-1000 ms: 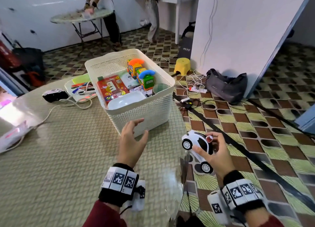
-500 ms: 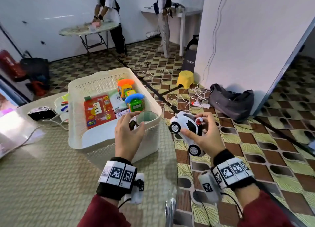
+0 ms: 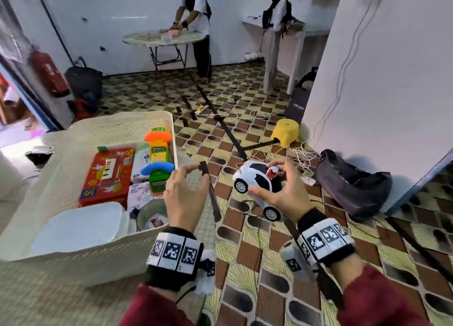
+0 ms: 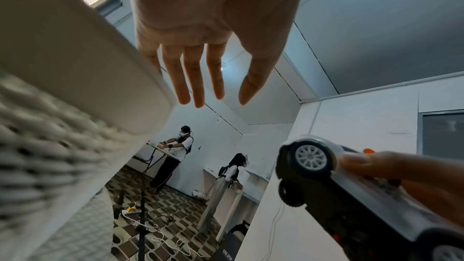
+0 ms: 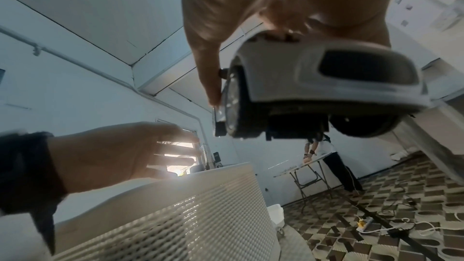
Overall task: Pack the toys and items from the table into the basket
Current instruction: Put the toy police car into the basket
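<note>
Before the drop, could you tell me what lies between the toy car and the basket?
Only the open left hand, by the basket rim, shown in the head view.

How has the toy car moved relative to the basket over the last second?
Yes. The toy car in the right hand has risen from below the basket rim's near corner to beside its right wall, closer to the opening.
</note>
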A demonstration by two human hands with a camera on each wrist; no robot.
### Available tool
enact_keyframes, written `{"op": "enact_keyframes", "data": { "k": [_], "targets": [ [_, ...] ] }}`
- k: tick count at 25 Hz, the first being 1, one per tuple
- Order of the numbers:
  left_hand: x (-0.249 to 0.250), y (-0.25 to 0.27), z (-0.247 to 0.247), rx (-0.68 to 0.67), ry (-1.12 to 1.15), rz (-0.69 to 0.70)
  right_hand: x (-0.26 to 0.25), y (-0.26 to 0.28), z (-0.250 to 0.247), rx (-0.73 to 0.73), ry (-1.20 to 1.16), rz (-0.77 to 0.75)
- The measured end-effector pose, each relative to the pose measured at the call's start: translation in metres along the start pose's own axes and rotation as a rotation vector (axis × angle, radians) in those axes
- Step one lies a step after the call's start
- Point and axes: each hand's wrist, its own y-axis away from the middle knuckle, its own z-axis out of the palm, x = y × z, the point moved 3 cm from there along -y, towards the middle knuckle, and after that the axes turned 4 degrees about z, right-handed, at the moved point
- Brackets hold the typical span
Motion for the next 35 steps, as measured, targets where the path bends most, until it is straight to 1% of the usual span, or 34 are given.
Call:
{"op": "enact_keyframes", "data": {
  "k": [5,8,10,14,16,18,20,23,27,30,32,35],
  "targets": [
    [0.003,-0.022,0.021,0.126,-0.21,-0.114,0.016,-0.068,0.011,-0.072,-0.056,-0.054],
    [-0.004,-0.05,0.039,0.154,-0.337,-0.181,0.021,-0.118,0.031,-0.166,-0.082,-0.069],
    [-0.009,-0.077,0.051,0.167,-0.406,-0.223,0.017,-0.156,0.046,-0.235,-0.088,-0.094],
    [-0.018,-0.124,0.064,0.269,-0.505,-0.317,0.002,-0.226,0.072,-0.35,-0.103,-0.179],
    [-0.023,-0.142,0.069,0.296,-0.576,-0.367,-0.005,-0.257,0.085,-0.395,-0.128,-0.217],
    [-0.028,-0.159,0.072,0.315,-0.615,-0.403,-0.01,-0.281,0.099,-0.461,-0.181,-0.21],
    [-0.034,-0.174,0.072,0.355,-0.565,-0.424,-0.017,-0.302,0.114,-0.53,-0.184,-0.241],
    [-0.042,-0.186,0.068,0.426,-0.473,-0.455,-0.026,-0.33,0.138,-0.597,-0.173,-0.335],
    [-0.048,-0.187,0.064,0.525,-0.428,-0.471,-0.041,-0.375,0.174,-0.741,-0.177,-0.439],
    [-0.052,-0.186,0.06,0.542,-0.316,-0.517,-0.055,-0.402,0.2,-0.822,-0.195,-0.553],
    [-0.055,-0.186,0.059,0.576,-0.231,-0.549,-0.068,-0.417,0.217,-0.908,-0.202,-0.645],
    [-0.053,-0.186,0.063,0.625,-0.169,-0.591,-0.088,-0.435,0.237,-1.09,-0.159,-0.776]
  ]
}}
